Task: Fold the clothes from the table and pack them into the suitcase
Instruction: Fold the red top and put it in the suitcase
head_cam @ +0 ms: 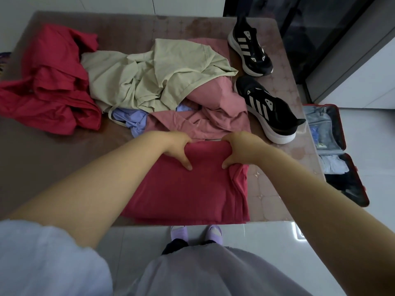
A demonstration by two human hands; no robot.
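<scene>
From the head view, both grips are closed on one thing: the left hand and the right hand each curl their fingers over the far edge of the crimson garment, thumbs pressed on its top face. The hands sit close together at that edge, probably so the cloth can be drawn toward the person in one even fold without the layers slipping.

The garment lies flat at the near edge of the desk, already narrowed to a rough rectangle, with loose layered edges showing along its right side. That suggests the fold is well along but not finished.

Behind it lies the unsorted pile: a beige garment on top, a pink garment and a lavender garment partly beneath it, and a red heap to the left. Two black shoes stand on the desk's right side, near the pile.

The suitcase lies open on the floor just beside the desk's right edge, within easy reach of a folded piece. Pale folded cloth already sits inside.
</scene>
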